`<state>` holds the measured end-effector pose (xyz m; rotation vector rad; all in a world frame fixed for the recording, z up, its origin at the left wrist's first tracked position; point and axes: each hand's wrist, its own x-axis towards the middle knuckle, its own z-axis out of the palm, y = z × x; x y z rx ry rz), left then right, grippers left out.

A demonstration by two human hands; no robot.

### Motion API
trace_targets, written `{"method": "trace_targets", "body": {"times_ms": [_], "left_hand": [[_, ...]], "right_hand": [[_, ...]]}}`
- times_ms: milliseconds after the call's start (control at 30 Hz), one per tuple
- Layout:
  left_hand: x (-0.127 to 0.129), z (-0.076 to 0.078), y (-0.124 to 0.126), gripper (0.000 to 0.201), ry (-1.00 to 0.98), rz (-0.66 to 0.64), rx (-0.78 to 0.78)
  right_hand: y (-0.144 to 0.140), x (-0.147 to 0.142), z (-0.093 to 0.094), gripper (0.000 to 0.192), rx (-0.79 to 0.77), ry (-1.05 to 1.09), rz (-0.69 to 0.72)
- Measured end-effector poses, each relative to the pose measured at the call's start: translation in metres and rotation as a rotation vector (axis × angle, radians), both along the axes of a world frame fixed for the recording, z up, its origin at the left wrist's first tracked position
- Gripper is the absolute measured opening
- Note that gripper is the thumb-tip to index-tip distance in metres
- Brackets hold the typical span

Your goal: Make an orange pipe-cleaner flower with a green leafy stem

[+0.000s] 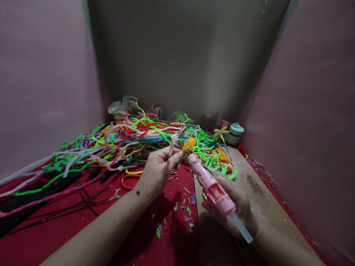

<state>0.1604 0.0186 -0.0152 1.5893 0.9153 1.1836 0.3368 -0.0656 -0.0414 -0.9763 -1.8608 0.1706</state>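
Note:
My left hand pinches a small orange pipe-cleaner piece between thumb and fingers, together with a pale whitish tuft that sticks up beside it. My right hand grips a pink glue gun. A clear glue stick juts from the gun's back toward me. The gun's nozzle points up at the base of the orange piece and almost touches it. Both hands hover low over a red cloth and a brown board.
A big tangled heap of coloured pipe cleaners fills the far side. Orange-handled scissors and thin dark wires lie left of my left hand. A pale green jar and a small yellow flower stand far right. Pink walls close in on both sides.

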Motion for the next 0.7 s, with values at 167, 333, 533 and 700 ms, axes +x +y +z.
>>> {"method": "trace_targets", "body": {"times_ms": [167, 333, 533, 700], "left_hand": [[0.0000, -0.0014, 0.0006, 0.022, 0.005, 0.009, 0.005], [0.0000, -0.0017, 0.0009, 0.022, 0.029, 0.012, 0.012], [0.0001, -0.0004, 0.0006, 0.023, 0.048, 0.002, 0.007], [-0.0001, -0.0009, 0.0003, 0.022, 0.049, -0.002, 0.034]], "right_hand": [[-0.0004, 0.0012, 0.0003, 0.009, -0.006, -0.003, -0.006], [0.0010, 0.0009, -0.0011, 0.008, 0.009, -0.015, -0.007], [0.0008, -0.0012, 0.0017, 0.007, 0.036, -0.005, 0.019], [0.0009, -0.0003, 0.0016, 0.008, 0.023, -0.019, 0.020]]}}
